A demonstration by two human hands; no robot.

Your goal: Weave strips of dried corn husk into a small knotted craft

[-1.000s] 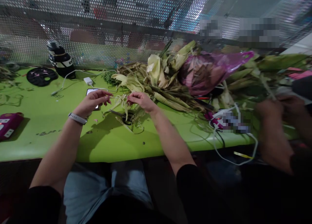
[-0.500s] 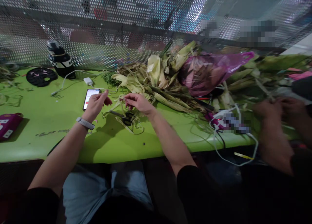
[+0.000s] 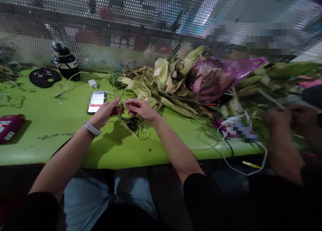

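Observation:
My left hand (image 3: 108,112), with a pale watch band (image 3: 92,127) on its wrist, is closed at the left side of a thin corn husk strip (image 3: 121,110). Facing it, my right hand (image 3: 143,110) pinches the same strip, its thumb and fingertips together. Fingers partly hide the strip between the hands. Just below lie black-handled scissors (image 3: 133,123) among loose husk shreds (image 3: 144,132). A lit phone (image 3: 94,107) rests on the green table (image 3: 118,155) behind my left hand.
Behind my hands spreads a heap of corn husks (image 3: 171,105) with a purple plastic bag (image 3: 208,83). Further left are a dark bottle (image 3: 66,65), a black palette-shaped piece (image 3: 44,78) and a purple box (image 3: 10,127). A co-worker's hands (image 3: 279,118) and a white cable (image 3: 265,154) are at right.
My left hand has moved right, from beside the phone to the husk strip, and its fingers have closed there. My right hand stays almost in place. The view has shifted slightly.

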